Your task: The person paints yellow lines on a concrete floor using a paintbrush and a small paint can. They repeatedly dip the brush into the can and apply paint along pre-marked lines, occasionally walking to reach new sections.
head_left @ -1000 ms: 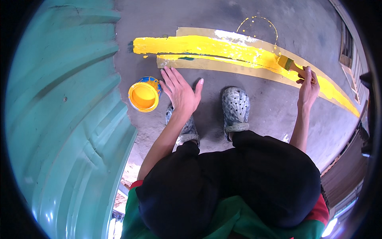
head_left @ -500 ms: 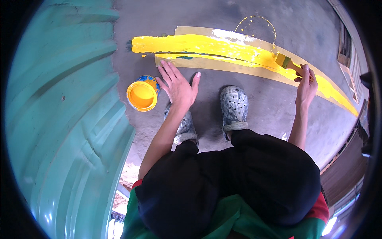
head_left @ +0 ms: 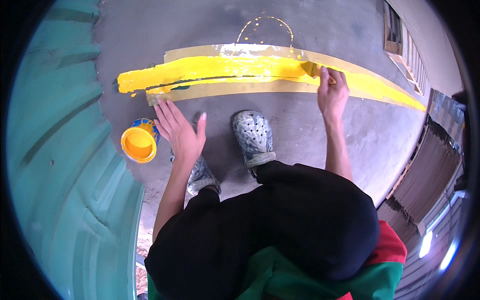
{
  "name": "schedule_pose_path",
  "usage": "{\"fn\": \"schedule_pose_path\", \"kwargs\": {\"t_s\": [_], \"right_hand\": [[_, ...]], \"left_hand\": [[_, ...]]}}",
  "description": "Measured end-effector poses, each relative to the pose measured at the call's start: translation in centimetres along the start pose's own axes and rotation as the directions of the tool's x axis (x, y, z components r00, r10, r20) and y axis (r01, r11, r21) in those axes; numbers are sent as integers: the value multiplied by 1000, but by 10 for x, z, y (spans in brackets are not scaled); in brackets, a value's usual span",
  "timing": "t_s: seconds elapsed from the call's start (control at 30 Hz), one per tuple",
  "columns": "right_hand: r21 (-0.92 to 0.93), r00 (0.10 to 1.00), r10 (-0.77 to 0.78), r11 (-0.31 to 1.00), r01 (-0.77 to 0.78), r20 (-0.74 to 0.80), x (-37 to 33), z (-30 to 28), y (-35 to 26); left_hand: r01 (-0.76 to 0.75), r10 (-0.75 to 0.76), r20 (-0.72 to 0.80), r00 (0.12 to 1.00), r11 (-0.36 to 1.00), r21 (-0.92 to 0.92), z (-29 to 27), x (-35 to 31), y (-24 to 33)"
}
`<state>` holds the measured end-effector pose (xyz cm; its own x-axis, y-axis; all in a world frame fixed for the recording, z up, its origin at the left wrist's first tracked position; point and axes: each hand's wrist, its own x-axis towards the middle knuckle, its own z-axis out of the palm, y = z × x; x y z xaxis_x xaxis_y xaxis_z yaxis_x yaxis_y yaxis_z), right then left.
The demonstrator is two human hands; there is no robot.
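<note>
Gripping brush, right hand has room; splayed left hand perhaps touches tape edge.

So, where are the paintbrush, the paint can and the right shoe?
Paintbrush point(head_left: 309, 68): head view, on its bristle end.
Paint can point(head_left: 146, 125): head view, on its outer wall.
Right shoe point(head_left: 253, 133): head view, on its perforated top.

Ribbed green panel opposite wooden frame.

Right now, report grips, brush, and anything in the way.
Right grip closed on brush, over yellow stripe. Left grip open, at tape. Paint can beside left grip, off the stripe.
</note>
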<state>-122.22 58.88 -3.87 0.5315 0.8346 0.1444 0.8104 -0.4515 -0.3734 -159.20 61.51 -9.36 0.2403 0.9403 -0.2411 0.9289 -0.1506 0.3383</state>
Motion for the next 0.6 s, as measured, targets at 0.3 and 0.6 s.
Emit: {"fn": "schedule_pose_path", "kwargs": {"t_s": [0.3,0.6], "right_hand": [[148,985,-147,980,132,95,-21,33,-69],[560,982,-118,828,16,146,-32,41,-108]], "left_hand": [[438,-211,384,899,404,-803,-60,-69,-36],[618,-4,626,780,-151,-771,-95,-163,-94]]}}
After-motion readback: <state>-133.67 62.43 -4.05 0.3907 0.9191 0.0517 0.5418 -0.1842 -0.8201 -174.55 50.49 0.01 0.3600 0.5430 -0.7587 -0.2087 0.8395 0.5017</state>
